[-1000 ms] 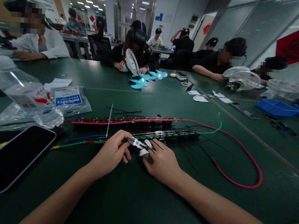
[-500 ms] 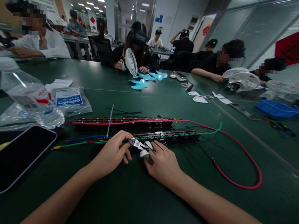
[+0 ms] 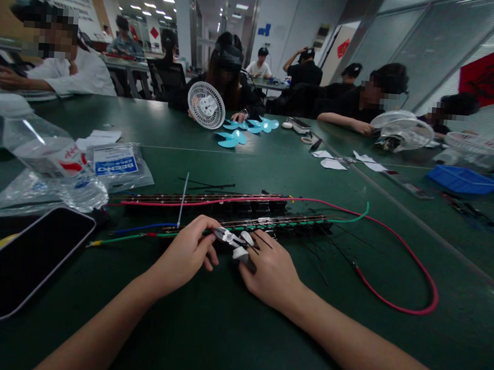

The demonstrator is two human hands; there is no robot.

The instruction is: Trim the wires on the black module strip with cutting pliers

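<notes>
My right hand (image 3: 271,269) is closed around the pale handles of small cutting pliers (image 3: 227,236), whose metal jaws point left. Thin black strips, like cable tie ends, stick out by its fingers. At the jaw tips, my left hand (image 3: 188,250) has thumb and forefinger pinched together; what lies between them is hidden. Just behind both hands runs a black strip assembly with a green wire (image 3: 341,220) along it. A second black strip (image 3: 254,204) lies beyond, with a red cable (image 3: 400,241) on it looping to the right. A white cable tie (image 3: 183,200) stands up near my left hand.
At left are a phone (image 3: 31,262), a plastic bottle (image 3: 46,152) and a plastic bag with a blue label (image 3: 116,160). Across the table a person holds a white fan grille (image 3: 206,105) near blue fan blades (image 3: 233,138). Blue trays (image 3: 461,180) stand at right.
My hands and the pliers stay almost in place. The person across the table has turned the white fan grille to face me and moved it slightly left.
</notes>
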